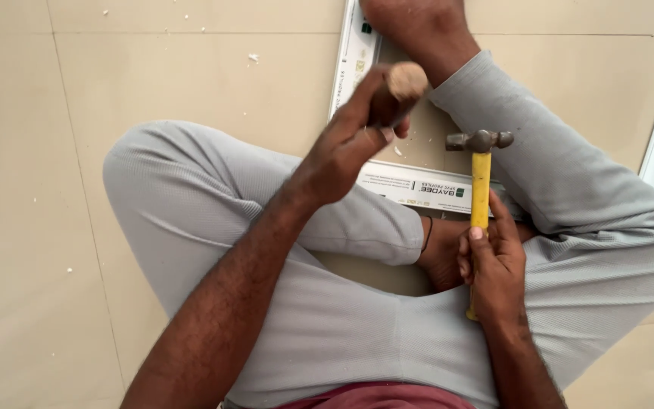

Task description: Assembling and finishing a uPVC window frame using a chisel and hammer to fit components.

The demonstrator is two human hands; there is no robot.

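I sit cross-legged on the beige tiled floor [32, 189], my grey trousers [191, 204] filling the middle of the view. My left hand [346, 144] is closed tight around the dark shaft of a wooden-handled tool [401, 87], its round, pale butt end pointing up toward me; the working tip is hidden behind my fingers. Just beyond that hand lies a white plastic profile frame [418, 185], its corner meeting under the tool and one bar passing under my leg. To the right, my right hand [493, 265] is clamped on the yellow handle of a ball-peen hammer [481, 174], its metal head raised above the frame, near the tool.
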